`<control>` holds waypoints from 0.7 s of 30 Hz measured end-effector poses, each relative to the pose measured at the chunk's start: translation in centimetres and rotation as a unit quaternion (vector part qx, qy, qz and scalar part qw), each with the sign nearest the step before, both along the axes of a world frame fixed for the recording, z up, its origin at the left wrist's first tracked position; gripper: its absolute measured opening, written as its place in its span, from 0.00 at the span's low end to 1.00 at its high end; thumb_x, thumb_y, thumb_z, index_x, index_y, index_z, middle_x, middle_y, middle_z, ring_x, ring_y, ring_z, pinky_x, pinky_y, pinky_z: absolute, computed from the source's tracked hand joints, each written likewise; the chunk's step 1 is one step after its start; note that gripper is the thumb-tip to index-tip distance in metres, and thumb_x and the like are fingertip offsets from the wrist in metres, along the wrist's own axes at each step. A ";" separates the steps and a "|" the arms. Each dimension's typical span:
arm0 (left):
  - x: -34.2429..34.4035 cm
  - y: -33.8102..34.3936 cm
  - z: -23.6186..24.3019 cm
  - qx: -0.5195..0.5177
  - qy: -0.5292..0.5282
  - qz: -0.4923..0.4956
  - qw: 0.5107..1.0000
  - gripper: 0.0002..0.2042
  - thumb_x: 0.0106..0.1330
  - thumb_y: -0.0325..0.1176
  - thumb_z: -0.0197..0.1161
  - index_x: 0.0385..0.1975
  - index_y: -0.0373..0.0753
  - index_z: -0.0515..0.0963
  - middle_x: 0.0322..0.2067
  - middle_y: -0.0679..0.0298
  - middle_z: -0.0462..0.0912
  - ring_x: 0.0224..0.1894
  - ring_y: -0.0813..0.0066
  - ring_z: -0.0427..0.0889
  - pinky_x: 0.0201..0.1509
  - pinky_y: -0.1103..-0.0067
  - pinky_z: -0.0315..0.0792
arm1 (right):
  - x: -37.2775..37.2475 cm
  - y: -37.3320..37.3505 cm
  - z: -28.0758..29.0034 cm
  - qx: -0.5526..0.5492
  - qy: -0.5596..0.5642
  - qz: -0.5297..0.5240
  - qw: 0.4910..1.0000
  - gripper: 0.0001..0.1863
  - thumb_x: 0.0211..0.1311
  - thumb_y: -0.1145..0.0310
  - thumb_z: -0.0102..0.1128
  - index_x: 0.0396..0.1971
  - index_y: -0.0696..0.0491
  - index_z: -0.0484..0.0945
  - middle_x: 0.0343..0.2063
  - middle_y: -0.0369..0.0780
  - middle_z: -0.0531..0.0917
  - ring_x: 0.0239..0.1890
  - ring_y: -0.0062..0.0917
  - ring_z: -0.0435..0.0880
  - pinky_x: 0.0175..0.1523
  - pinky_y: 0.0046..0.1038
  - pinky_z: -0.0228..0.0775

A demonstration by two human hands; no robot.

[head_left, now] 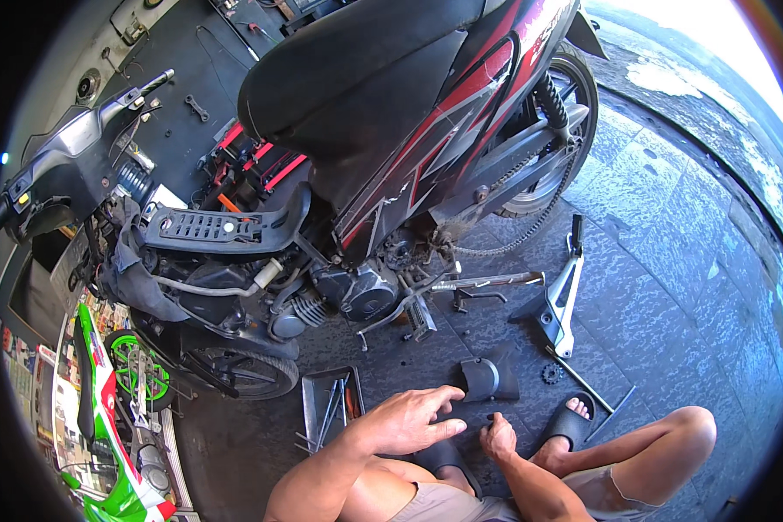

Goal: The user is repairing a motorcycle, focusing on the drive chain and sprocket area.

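Black plastic cover piece (489,379) w/ round grey opening: lies on dark floor just ahead of both hands, nearer the left, tilted, opening facing back toward the person.

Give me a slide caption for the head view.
Squatting beside a motorcycle, left hand spread open, right hand closed near a black cover.

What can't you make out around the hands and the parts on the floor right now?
Head view only:
- Right hand: fist closed, back toward the camera; whatever it grips is hidden, too small to tell.
- Left hand: fingers spread; whether it touches the floor is unclear.
- Tool tray: tools too small to identify.
- Small sprocket: teeth and condition too small to judge.
- Black cover piece: underside hidden.
- Motorcycle: far side hidden, front bent by the fisheye rim.
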State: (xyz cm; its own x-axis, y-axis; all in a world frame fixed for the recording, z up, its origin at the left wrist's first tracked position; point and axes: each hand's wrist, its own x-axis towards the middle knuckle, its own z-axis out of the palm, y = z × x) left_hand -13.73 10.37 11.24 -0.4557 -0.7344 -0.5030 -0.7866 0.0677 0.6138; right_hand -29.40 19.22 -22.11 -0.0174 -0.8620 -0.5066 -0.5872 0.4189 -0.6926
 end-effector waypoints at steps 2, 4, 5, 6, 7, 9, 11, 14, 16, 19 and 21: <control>0.0 0.0 -0.1 -0.006 0.004 -0.004 1.000 0.29 0.69 0.48 0.65 0.61 0.32 0.70 0.48 0.43 0.83 0.50 0.50 0.84 0.52 0.65 0.78 | 0.0 0.1 -0.3 -0.008 -0.009 0.007 1.000 0.20 0.59 0.66 0.58 0.50 0.58 0.75 0.50 0.54 0.82 0.54 0.51 0.81 0.60 0.44 0.73; 0.0 -0.1 -0.2 0.000 0.000 -0.007 1.000 0.29 0.69 0.48 0.64 0.61 0.32 0.70 0.48 0.43 0.83 0.50 0.50 0.84 0.52 0.64 0.78 | 0.0 0.2 -0.5 -0.005 -0.010 0.015 1.000 0.22 0.59 0.66 0.58 0.53 0.58 0.74 0.52 0.55 0.81 0.55 0.51 0.81 0.61 0.44 0.72; 0.0 0.0 -0.2 0.001 0.000 -0.006 1.000 0.29 0.69 0.48 0.64 0.61 0.32 0.70 0.48 0.43 0.83 0.50 0.50 0.84 0.52 0.64 0.78 | 0.0 0.2 -0.6 -0.008 -0.007 0.017 1.000 0.23 0.59 0.66 0.58 0.55 0.58 0.73 0.52 0.55 0.81 0.55 0.51 0.80 0.61 0.44 0.72; 0.1 0.0 -0.2 -0.002 0.004 -0.007 1.000 0.29 0.69 0.48 0.64 0.61 0.32 0.70 0.48 0.43 0.83 0.50 0.50 0.84 0.52 0.65 0.78 | 0.0 0.2 -0.5 -0.005 0.004 0.017 1.000 0.25 0.59 0.66 0.57 0.56 0.58 0.72 0.52 0.55 0.81 0.55 0.52 0.80 0.61 0.45 0.72; 0.1 0.0 -0.2 -0.005 0.007 -0.009 1.000 0.29 0.69 0.48 0.65 0.61 0.32 0.70 0.48 0.43 0.82 0.50 0.50 0.85 0.52 0.65 0.78 | 0.0 0.2 -0.5 -0.010 -0.004 0.017 1.000 0.25 0.59 0.66 0.57 0.56 0.58 0.72 0.52 0.55 0.81 0.55 0.52 0.80 0.61 0.45 0.72; 0.1 -0.1 -0.3 -0.003 0.007 -0.009 1.000 0.29 0.69 0.48 0.64 0.61 0.32 0.70 0.48 0.43 0.82 0.50 0.50 0.85 0.52 0.65 0.78 | 0.0 0.2 -0.2 -0.008 0.008 0.011 1.000 0.28 0.60 0.66 0.58 0.61 0.57 0.68 0.54 0.56 0.80 0.55 0.52 0.80 0.62 0.45 0.72; 0.0 -0.1 -0.3 -0.001 0.007 -0.010 1.000 0.29 0.69 0.48 0.64 0.61 0.32 0.70 0.48 0.43 0.83 0.49 0.50 0.85 0.52 0.65 0.78 | 0.0 0.2 0.2 -0.013 0.001 0.014 1.000 0.29 0.60 0.65 0.58 0.62 0.57 0.67 0.54 0.56 0.80 0.55 0.52 0.80 0.61 0.45 0.72; -0.1 -0.1 -0.2 -0.001 0.013 -0.009 1.000 0.29 0.69 0.47 0.65 0.61 0.32 0.70 0.47 0.43 0.83 0.49 0.50 0.85 0.51 0.65 0.78 | -0.1 0.3 0.5 -0.017 0.012 0.040 0.999 0.32 0.60 0.64 0.59 0.63 0.57 0.65 0.53 0.55 0.80 0.54 0.51 0.81 0.61 0.45 0.72; -0.1 -0.1 -0.2 -0.001 0.004 -0.008 1.000 0.29 0.69 0.48 0.65 0.61 0.32 0.70 0.47 0.43 0.83 0.49 0.51 0.85 0.51 0.65 0.78 | 0.1 0.4 0.5 -0.027 0.020 0.060 0.998 0.32 0.60 0.64 0.59 0.64 0.57 0.64 0.52 0.55 0.80 0.54 0.51 0.82 0.60 0.46 0.73; -0.2 -0.1 -0.2 -0.002 0.002 -0.009 1.000 0.29 0.69 0.48 0.65 0.61 0.32 0.70 0.47 0.44 0.83 0.49 0.51 0.85 0.51 0.65 0.78 | 0.4 0.5 0.1 -0.029 0.051 0.109 0.992 0.30 0.60 0.63 0.58 0.62 0.58 0.65 0.50 0.55 0.81 0.51 0.50 0.84 0.57 0.45 0.75; -0.2 -0.1 -0.3 -0.007 0.001 -0.010 1.000 0.29 0.69 0.48 0.65 0.61 0.32 0.70 0.47 0.44 0.83 0.49 0.51 0.85 0.52 0.65 0.78 | 0.5 0.5 -0.2 0.047 0.096 0.182 0.978 0.27 0.61 0.64 0.56 0.59 0.58 0.68 0.48 0.55 0.82 0.48 0.49 0.85 0.54 0.44 0.77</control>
State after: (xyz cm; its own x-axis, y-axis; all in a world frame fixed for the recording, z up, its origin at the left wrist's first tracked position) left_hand -13.92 10.26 10.99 -0.4713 -0.7318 -0.4923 -0.7837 0.0913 0.6144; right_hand -28.89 19.77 -22.33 0.1788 -0.7782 -0.6020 -0.8245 0.2153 -0.5233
